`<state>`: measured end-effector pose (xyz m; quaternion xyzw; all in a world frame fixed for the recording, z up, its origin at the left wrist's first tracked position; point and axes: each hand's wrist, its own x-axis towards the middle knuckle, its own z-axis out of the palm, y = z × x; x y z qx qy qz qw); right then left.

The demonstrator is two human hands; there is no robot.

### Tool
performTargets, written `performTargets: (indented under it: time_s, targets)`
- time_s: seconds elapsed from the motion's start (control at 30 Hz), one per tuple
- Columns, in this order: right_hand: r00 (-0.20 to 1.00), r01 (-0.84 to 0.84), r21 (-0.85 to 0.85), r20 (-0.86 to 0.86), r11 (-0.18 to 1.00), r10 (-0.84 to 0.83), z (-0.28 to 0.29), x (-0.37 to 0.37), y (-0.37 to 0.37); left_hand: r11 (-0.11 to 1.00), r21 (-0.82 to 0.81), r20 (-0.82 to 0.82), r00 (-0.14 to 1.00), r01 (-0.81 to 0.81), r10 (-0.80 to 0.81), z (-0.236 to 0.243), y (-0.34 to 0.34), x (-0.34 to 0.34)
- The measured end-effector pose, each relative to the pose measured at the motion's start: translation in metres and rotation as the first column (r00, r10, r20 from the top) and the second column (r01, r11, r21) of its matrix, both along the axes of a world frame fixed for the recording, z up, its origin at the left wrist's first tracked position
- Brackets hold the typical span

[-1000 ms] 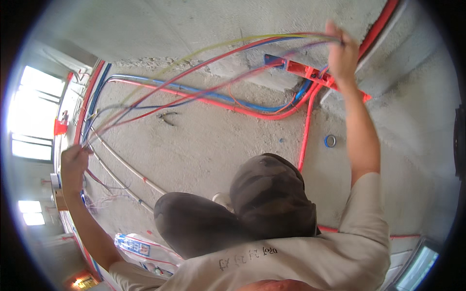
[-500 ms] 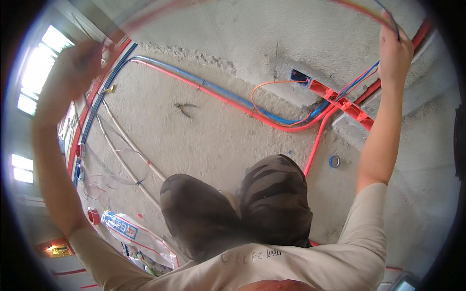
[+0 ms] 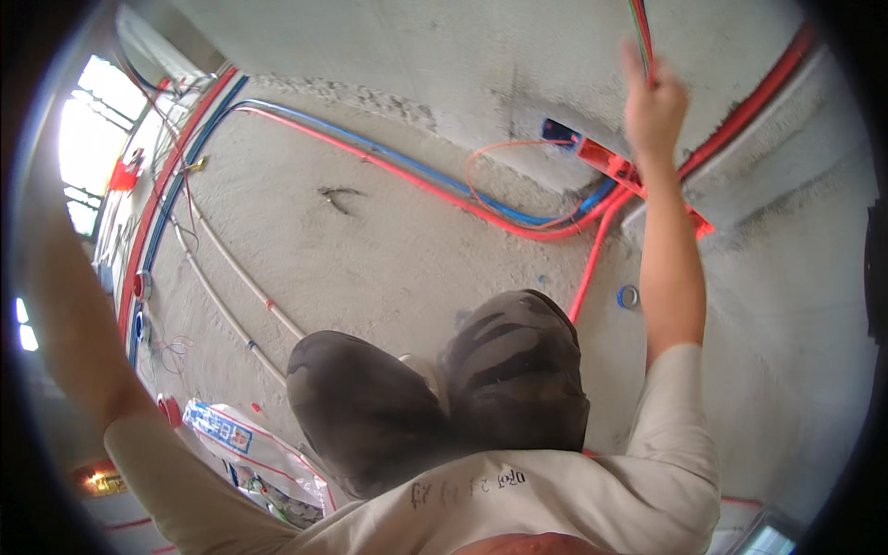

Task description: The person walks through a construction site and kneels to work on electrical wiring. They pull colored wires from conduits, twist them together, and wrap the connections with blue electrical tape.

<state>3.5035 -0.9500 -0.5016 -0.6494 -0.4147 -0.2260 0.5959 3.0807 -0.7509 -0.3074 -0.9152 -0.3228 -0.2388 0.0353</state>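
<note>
My right hand (image 3: 655,106) is raised at the upper right, closed on a bundle of coloured wires (image 3: 641,26) that runs up past the top edge. Below it lies a red plastic box strip (image 3: 701,222) with a dark blue box (image 3: 557,131) at one end, where red and blue conduits (image 3: 523,227) meet. My left forearm (image 3: 79,333) stretches up along the far left into the dark rim, and its hand cannot be seen. Thin loose wires (image 3: 185,157) hang near the upper left, beside the conduit run.
Pliers (image 3: 340,199) and a blue tape roll (image 3: 628,297) lie on the concrete floor (image 3: 398,268). White conduits (image 3: 227,264) cross at left toward my knees (image 3: 509,370). Wire coils (image 3: 142,287) and a printed plastic sack (image 3: 277,462) are at the lower left. Windows (image 3: 88,129) show beyond.
The wires stretched between my hands have swept upward, mostly out of view. My left hand has risen out of sight. My right hand went up and right, then back left.
</note>
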Motion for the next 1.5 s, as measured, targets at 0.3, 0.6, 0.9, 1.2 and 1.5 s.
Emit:
performTargets:
  time_s: [0.3, 0.6, 0.9, 1.2, 1.5]
  targets:
    - [0.942, -0.159, 0.128, -0.279, 0.979, 0.189, 0.033, 0.044, -0.038, 0.844, -0.265, 0.023, 0.878, 0.466, -0.478, -0.043, -0.048, 0.095]
    - [0.965, -0.161, -0.091, -0.226, 0.983, 0.137, -0.068, 0.009, -0.014, 0.774, -0.379, -0.043, 0.825, 0.508, -0.563, -0.083, -0.109, 0.253]
    - [0.990, -0.039, -0.086, -0.140, 0.996, 0.027, -0.014, 0.037, -0.033, 0.750, -0.611, -0.191, 0.966, -0.254, 0.172, -0.047, 0.002, -0.039]
    - [0.985, 0.050, -0.398, -0.134, 0.916, -0.112, -0.122, 0.008, -0.001, 0.965, -0.004, -0.015, 0.965, 0.263, -0.263, -0.027, -0.059, 0.111]
    - [0.996, 0.006, 0.000, -0.094, 1.000, -0.006, 0.016, 0.049, -0.023, 0.778, -0.626, -0.201, 0.952, 0.056, -0.230, -0.031, -0.039, 0.091]
